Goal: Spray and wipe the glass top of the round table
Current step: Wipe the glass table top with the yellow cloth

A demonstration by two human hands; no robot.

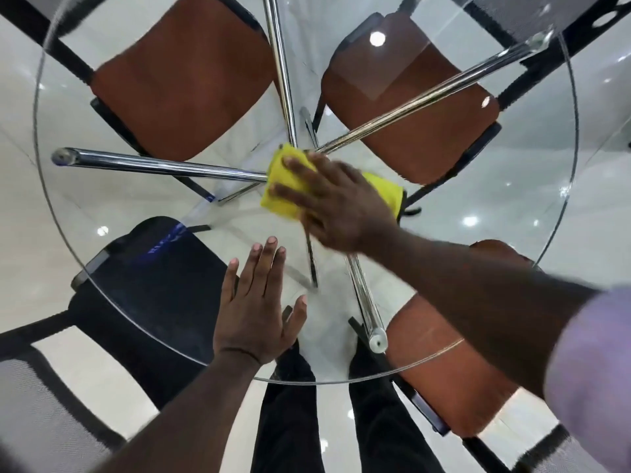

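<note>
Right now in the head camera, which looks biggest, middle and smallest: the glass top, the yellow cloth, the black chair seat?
1. glass top
2. black chair seat
3. yellow cloth, partly hidden under the right hand

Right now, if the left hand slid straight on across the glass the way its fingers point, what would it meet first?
Probably the yellow cloth under the right hand. The left hand lies flat on the glass top, fingers aimed up-frame toward the centre, with only bare glass between. It might just pass the cloth's left edge.
</note>
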